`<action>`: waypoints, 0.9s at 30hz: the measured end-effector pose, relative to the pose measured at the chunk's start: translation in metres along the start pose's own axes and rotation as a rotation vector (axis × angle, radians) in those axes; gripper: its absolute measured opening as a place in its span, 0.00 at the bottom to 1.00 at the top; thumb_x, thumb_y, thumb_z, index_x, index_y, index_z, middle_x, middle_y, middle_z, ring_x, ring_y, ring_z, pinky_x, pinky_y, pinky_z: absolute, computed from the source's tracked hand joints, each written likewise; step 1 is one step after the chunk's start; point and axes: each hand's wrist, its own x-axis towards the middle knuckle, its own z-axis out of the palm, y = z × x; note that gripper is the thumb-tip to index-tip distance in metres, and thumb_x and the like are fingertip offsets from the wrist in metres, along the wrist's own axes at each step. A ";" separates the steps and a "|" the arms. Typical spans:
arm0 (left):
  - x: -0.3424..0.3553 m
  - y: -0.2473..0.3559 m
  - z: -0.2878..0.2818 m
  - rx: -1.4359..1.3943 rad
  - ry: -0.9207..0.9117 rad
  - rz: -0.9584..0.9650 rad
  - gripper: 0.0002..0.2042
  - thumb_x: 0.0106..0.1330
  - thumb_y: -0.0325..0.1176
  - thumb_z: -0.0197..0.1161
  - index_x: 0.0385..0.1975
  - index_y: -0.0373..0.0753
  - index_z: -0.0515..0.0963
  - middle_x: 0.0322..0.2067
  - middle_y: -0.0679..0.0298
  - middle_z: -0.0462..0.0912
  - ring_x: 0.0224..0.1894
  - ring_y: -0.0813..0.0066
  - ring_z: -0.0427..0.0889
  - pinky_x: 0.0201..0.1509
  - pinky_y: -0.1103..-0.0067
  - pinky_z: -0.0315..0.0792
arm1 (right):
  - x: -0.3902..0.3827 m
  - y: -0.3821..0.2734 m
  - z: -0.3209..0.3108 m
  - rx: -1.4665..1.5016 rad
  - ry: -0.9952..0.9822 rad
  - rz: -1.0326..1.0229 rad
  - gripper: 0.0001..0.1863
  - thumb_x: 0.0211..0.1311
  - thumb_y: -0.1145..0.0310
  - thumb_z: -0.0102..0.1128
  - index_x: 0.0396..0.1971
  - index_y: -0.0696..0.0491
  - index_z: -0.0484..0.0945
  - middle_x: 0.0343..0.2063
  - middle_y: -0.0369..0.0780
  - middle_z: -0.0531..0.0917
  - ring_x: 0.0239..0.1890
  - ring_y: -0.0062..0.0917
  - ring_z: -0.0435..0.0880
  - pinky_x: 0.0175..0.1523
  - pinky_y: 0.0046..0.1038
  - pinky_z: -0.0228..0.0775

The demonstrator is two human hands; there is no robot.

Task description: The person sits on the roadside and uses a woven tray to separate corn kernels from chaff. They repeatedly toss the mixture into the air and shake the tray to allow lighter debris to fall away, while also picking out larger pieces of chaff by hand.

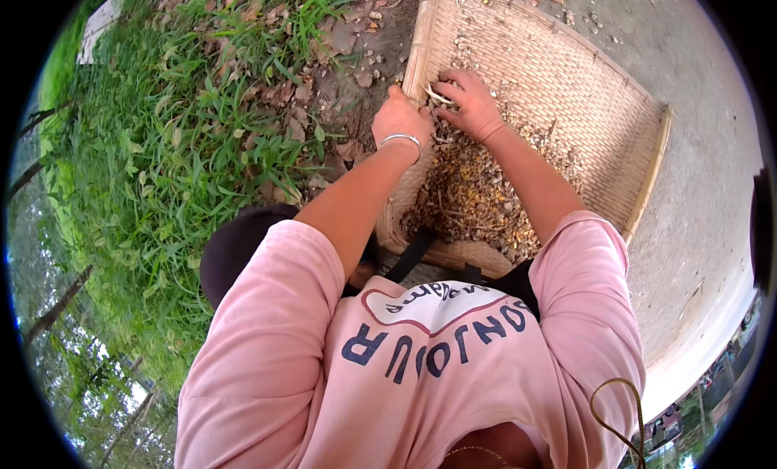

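Note:
My left hand [396, 117], with a metal bangle at the wrist, is closed on the bound rim of a woven cane tray [615, 137] at upper centre. My right hand [469, 105] is inside the tray beside that rim, fingers bent and apart, touching a pale dry strip [439, 93]. In the tray's lower part, under and below my right hand, lies a heap of mixed grain and husks [477, 202], with yellow and brown bits. Smaller scraps cling to the weave higher up.
Green grass [162, 169] with dry leaves [299, 105] and bare soil borders the tray on the left. A pale slab [99, 24] stands at the upper left. Grey paved ground [696, 194] runs along the right. Branches [57, 307] show at the left rim.

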 end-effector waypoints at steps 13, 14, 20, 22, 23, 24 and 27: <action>0.000 -0.005 -0.003 0.004 -0.037 0.008 0.21 0.60 0.38 0.62 0.46 0.32 0.66 0.37 0.48 0.82 0.40 0.53 0.83 0.46 0.66 0.78 | 0.133 -0.057 -0.086 1.169 -0.056 0.436 0.49 0.55 0.46 0.63 0.68 0.48 0.45 0.68 0.41 0.52 0.68 0.38 0.55 0.65 0.43 0.55; -0.001 -0.005 -0.002 0.004 -0.042 0.017 0.21 0.60 0.38 0.62 0.46 0.32 0.66 0.37 0.48 0.82 0.40 0.53 0.83 0.46 0.66 0.78 | 0.138 -0.059 -0.092 1.311 -0.098 0.257 0.56 0.55 0.41 0.62 0.72 0.47 0.35 0.72 0.41 0.44 0.72 0.42 0.49 0.68 0.48 0.49; 0.000 0.003 0.003 -0.010 -0.034 -0.012 0.23 0.58 0.41 0.65 0.46 0.32 0.67 0.38 0.46 0.82 0.43 0.51 0.82 0.47 0.64 0.77 | -0.024 0.056 -0.050 -0.345 -0.135 0.486 0.47 0.57 0.32 0.48 0.68 0.50 0.54 0.68 0.49 0.53 0.71 0.43 0.50 0.73 0.48 0.38; 0.002 -0.004 0.001 -0.017 -0.008 0.011 0.23 0.58 0.41 0.65 0.46 0.32 0.67 0.38 0.46 0.82 0.43 0.51 0.82 0.47 0.64 0.77 | -0.044 0.042 -0.037 -0.403 -0.163 0.470 0.47 0.57 0.30 0.43 0.68 0.48 0.53 0.70 0.48 0.50 0.72 0.42 0.46 0.73 0.48 0.34; 0.005 -0.003 -0.001 -0.011 0.002 0.017 0.23 0.58 0.41 0.65 0.46 0.32 0.67 0.38 0.46 0.82 0.43 0.51 0.82 0.47 0.64 0.77 | -0.043 0.028 -0.033 -0.466 -0.218 0.413 0.48 0.56 0.28 0.41 0.68 0.49 0.52 0.70 0.49 0.50 0.72 0.42 0.45 0.73 0.49 0.33; 0.003 -0.003 0.000 -0.013 -0.004 0.009 0.24 0.57 0.41 0.65 0.46 0.32 0.67 0.37 0.46 0.82 0.43 0.51 0.82 0.47 0.64 0.76 | -0.043 0.016 -0.026 -0.526 -0.279 0.359 0.50 0.55 0.26 0.39 0.68 0.49 0.52 0.70 0.50 0.49 0.73 0.42 0.44 0.73 0.50 0.31; 0.002 -0.002 0.001 -0.006 -0.004 0.000 0.24 0.57 0.41 0.66 0.46 0.32 0.67 0.37 0.46 0.82 0.42 0.51 0.82 0.47 0.64 0.76 | -0.029 -0.012 -0.005 -0.420 -0.289 0.304 0.52 0.50 0.30 0.52 0.69 0.48 0.51 0.70 0.49 0.50 0.73 0.42 0.44 0.73 0.49 0.32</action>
